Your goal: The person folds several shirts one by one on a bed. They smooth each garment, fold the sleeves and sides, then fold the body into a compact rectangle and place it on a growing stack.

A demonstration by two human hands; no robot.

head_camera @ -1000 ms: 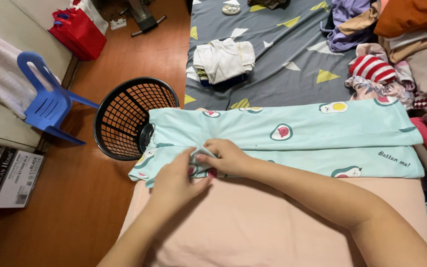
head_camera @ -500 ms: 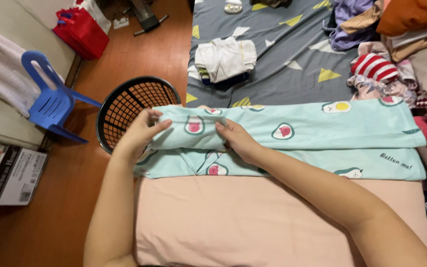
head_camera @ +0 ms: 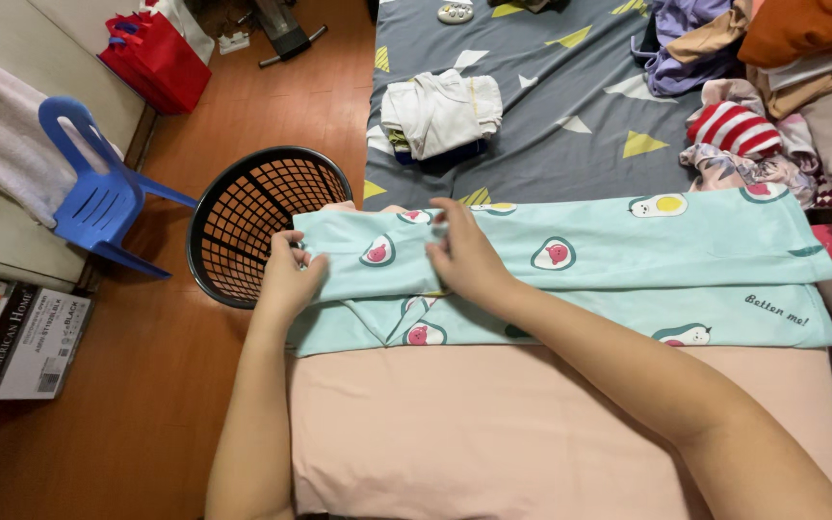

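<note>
While both hands press on its left end, the pyjama lies across the middle of the frame on the bed, its long axis running left to right and most of its length stretching away toward the right edge. The left hand pinches the cloth's left edge with curled fingers, just beside the basket on the floor. The right hand rests nearer the centre, fingers bent and gripping the upper fold. The right hand is the nearer one to the long free part. Mint green with avocado prints, the pyjama is folded lengthwise into two bands, above a pink pillow. A blue chair stands at left.
</note>
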